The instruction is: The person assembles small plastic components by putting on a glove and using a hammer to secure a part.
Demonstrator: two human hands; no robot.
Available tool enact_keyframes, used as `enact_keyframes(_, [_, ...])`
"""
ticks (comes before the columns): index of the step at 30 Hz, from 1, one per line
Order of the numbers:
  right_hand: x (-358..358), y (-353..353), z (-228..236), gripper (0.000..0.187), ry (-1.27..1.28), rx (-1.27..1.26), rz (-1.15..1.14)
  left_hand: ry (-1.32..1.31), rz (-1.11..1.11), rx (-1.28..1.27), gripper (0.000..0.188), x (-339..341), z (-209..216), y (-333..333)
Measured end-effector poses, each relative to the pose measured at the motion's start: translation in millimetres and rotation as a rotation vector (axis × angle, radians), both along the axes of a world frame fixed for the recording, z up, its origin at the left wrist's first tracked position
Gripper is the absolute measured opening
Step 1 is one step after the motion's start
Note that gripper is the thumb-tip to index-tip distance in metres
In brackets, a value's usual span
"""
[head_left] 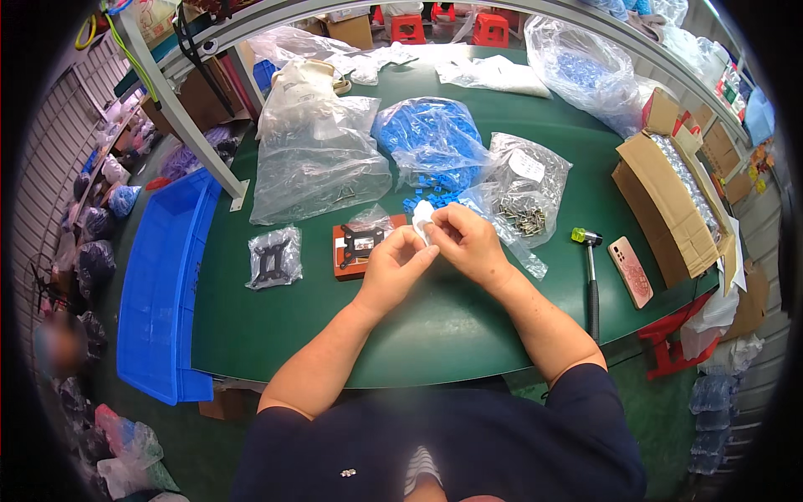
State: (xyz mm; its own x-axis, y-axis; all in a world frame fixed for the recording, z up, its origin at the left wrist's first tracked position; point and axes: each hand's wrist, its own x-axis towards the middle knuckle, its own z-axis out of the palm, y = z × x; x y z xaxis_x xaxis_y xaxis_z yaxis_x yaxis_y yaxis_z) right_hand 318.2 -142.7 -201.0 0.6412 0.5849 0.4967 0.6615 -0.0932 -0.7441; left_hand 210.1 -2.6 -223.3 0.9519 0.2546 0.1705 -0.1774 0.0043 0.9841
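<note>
Over the middle of the green table, my left hand [393, 264] and my right hand [470, 244] meet with fingers pinched. Between them is a small white piece [423, 216], soft-looking like folded paper or thin plastic; its exact kind is unclear. Just beyond the fingers lie loose small blue plastic parts [431, 188]. Left of my left hand, a black X-shaped bracket [361, 243] rests on a brown-red block [345, 266], partly covered by clear film. Another black bracket [272, 261] is in a clear bag farther left.
A bag of blue parts [431, 138] and a bag of screws [523, 213] stand beyond my hands. To the right are a mallet [592, 284], a phone [631, 272] and an open carton [665, 213]. A blue bin [159, 293] stands along the left edge.
</note>
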Motion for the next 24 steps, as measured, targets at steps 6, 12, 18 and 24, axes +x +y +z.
enact_keyframes(6, [-4,-3,11,0.012,-0.140,0.176,0.132,-0.052,0.164,-0.012,0.015,5,-2,10])
enact_keyframes(12, [-11,-4,13,0.013,-0.165,0.111,0.161,-0.228,0.325,0.379,0.027,2,14,7])
enact_keyframes(18, [-29,-11,29,0.010,1.088,0.299,0.592,-0.080,0.266,0.256,0.013,3,7,26])
enact_keyframes(24, [-11,-11,25,0.018,0.418,-0.096,0.369,0.110,-0.033,-0.413,0.016,1,9,50])
